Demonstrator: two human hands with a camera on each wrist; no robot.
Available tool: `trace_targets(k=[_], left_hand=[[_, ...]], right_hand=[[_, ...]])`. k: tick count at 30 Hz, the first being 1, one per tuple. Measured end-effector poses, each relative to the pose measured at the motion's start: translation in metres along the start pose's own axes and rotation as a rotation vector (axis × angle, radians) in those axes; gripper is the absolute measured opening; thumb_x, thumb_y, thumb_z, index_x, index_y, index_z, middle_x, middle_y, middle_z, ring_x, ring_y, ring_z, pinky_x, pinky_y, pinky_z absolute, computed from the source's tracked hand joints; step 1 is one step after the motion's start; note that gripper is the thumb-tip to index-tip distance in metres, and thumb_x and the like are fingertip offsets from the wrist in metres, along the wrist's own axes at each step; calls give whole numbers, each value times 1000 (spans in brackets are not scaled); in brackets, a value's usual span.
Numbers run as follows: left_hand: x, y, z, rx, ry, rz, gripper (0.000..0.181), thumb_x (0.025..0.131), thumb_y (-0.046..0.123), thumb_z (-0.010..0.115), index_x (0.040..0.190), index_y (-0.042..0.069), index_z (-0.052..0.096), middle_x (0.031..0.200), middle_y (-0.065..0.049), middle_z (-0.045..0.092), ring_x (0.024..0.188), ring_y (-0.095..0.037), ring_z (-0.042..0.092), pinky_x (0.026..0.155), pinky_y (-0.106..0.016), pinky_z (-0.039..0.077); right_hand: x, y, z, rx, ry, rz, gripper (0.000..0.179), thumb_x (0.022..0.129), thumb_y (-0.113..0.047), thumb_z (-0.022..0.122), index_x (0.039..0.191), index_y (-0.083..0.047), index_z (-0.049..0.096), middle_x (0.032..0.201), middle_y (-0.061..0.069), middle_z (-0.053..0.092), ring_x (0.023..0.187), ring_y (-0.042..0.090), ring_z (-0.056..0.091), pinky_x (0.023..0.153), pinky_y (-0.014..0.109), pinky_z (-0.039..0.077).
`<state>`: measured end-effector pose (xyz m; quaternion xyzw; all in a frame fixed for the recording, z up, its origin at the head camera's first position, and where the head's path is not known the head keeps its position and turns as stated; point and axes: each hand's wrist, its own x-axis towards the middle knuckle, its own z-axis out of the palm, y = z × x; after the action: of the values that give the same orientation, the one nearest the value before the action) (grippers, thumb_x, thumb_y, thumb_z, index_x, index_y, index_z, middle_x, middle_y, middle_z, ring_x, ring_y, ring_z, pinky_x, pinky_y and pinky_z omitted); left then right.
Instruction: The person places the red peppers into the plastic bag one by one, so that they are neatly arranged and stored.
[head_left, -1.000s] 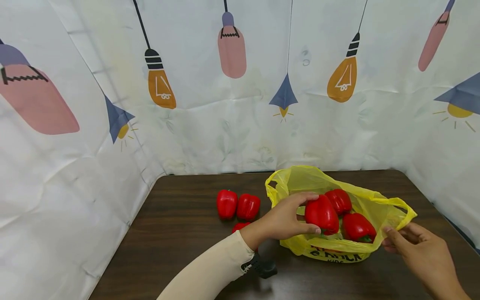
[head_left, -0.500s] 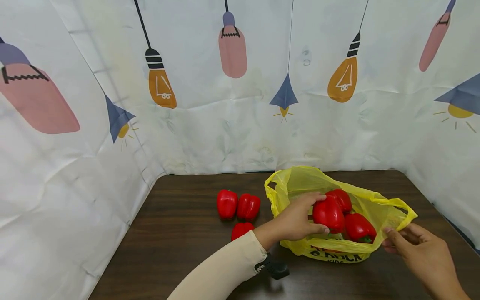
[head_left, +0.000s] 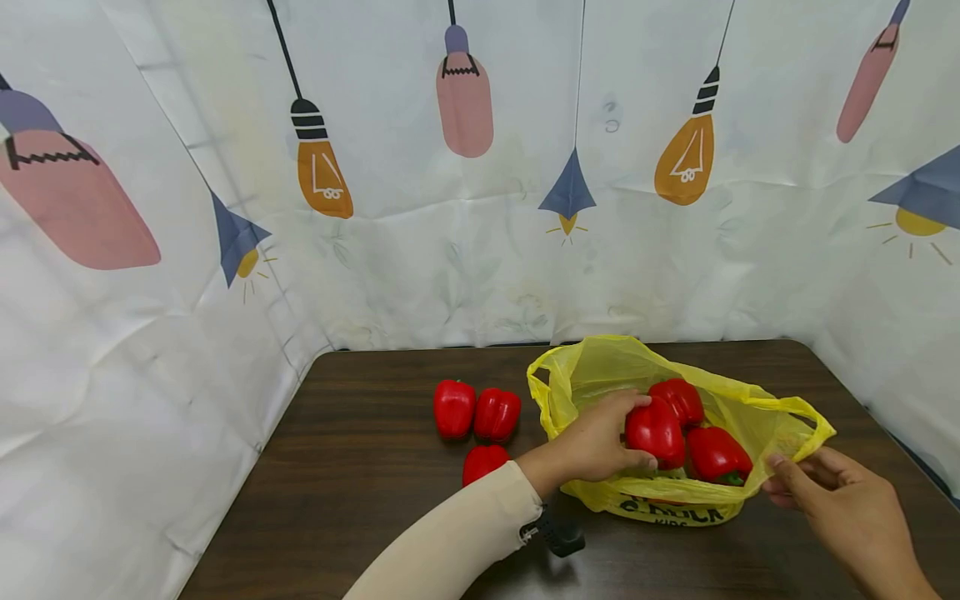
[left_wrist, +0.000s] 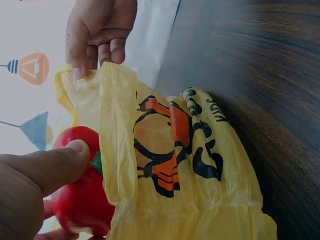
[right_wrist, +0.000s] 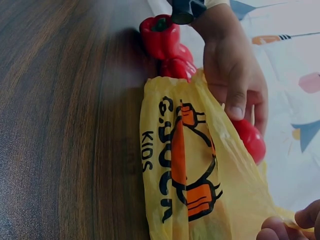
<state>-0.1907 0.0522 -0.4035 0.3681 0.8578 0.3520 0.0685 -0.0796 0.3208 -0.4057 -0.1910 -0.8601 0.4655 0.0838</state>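
My left hand (head_left: 596, 437) grips a red bell pepper (head_left: 656, 432) inside the mouth of a yellow plastic bag (head_left: 611, 367). In the left wrist view the thumb presses on that bell pepper (left_wrist: 82, 200), beside its green stem. Two more red bell peppers lie in the bag, one behind (head_left: 678, 400) and one to the right (head_left: 718, 455). At the bag's right end my right hand (head_left: 851, 500) pinches the rim near the handle loop. Black and orange print shows on the bag's front (right_wrist: 187, 165) in the right wrist view.
Left of the bag, three red bell peppers stand on the dark wooden table (head_left: 360, 467): two side by side (head_left: 453, 409) and one nearer (head_left: 483, 463), partly behind the left sleeve. A white printed sheet (head_left: 450, 250) hangs behind and at the sides.
My left hand has moved right with its bell pepper, towards the peppers in the bag, and the nearer loose pepper shows more. My right hand stays at the rim.
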Motion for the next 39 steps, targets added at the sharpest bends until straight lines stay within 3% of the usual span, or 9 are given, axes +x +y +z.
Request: trace_targets(k=[15,22,28,39], left_hand=[[5,-2,9,91,-31,-47,77,84,30,87,150,15,49,154,3,46,134,-10,48,99,-20,46],[5,0,14,119,-61,-39,77,85,33,86,150,14,48,148,3,50,130,-8,50,98,-17,44],[4,2,13,105,-84,-63,77,86,36,84,151,16,48,146,6,52,125,-6,53,99,-17,44],[1,2,8,123,-85,-49,77,87,36,83,152,16,47,150,6,50,135,-10,47,106,-21,41]], right_hand=[[0,1,0,18,-14,-8,56,100,-48,64,111,7,68,83,5,76,71,18,74,59,28,60],[0,2,1,23,-14,-25,55,100,-46,64,112,7,68,83,5,76,70,18,74,59,28,60],[-1,1,1,13,-12,-20,56,101,-46,63,114,8,67,84,6,76,70,18,74,59,29,60],[0,1,1,17,-5,-29,55,101,-46,64,113,8,67,83,5,75,70,18,74,59,28,60]])
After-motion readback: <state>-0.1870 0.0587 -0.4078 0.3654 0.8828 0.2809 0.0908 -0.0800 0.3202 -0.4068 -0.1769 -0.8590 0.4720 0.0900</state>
